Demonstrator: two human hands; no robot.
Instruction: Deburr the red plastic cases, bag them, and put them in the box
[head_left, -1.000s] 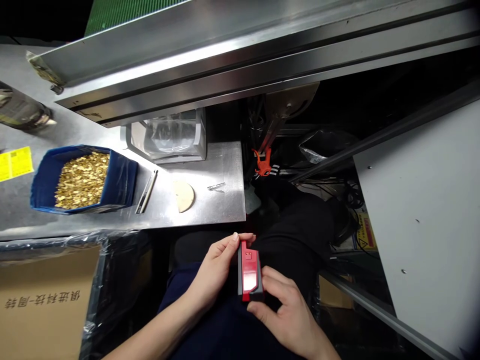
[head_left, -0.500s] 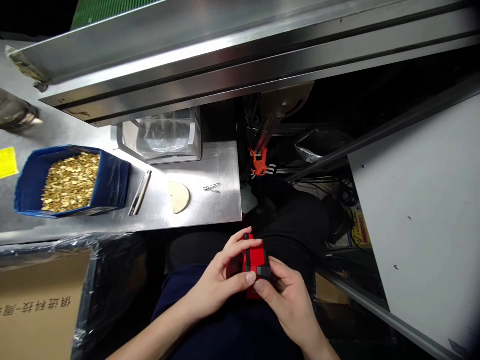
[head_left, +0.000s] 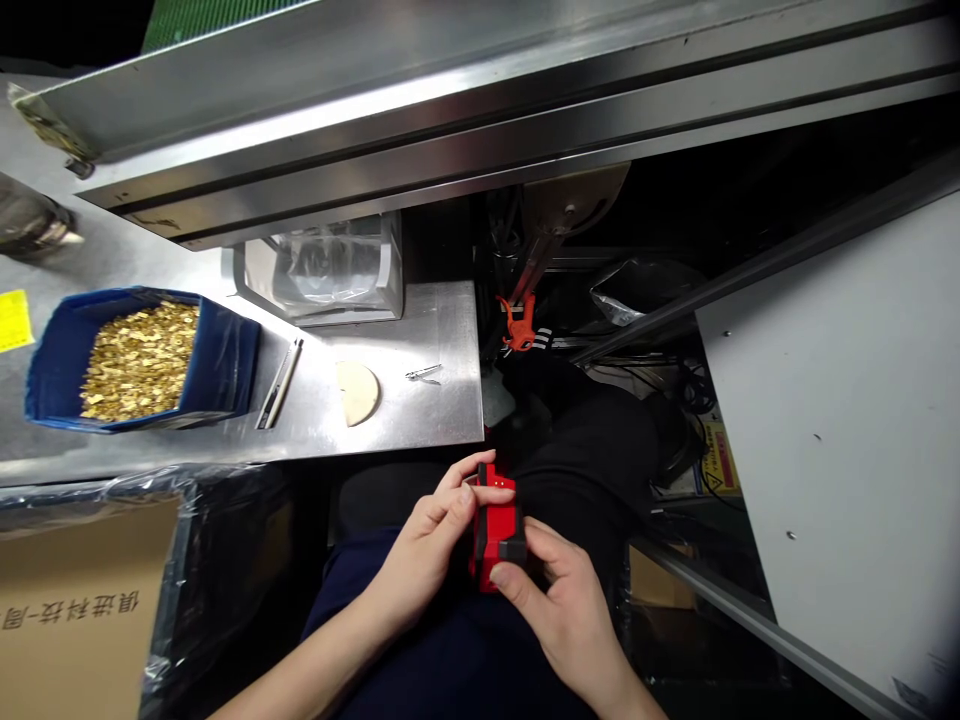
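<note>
Just off the near right corner of the metal table (head_left: pixel 442 422), over the person's lap (head_left: pixel 465 655), is a red and black case (head_left: pixel 497 530); the left hand (head_left: pixel 431 530), partly curled, holds its far end, and the right hand (head_left: pixel 562 590), half closed, grips its near end between thumb and bent fingers. On the table's left stands a blue bin (head_left: pixel 225 362) of gold-coloured bits (head_left: pixel 142 362), with a knife (head_left: pixel 280 385) and a half-round disc (head_left: pixel 358 393) on the table's right half.

“俱进科技-周” on cardboard box (head_left: pixel 82 570)
</note>
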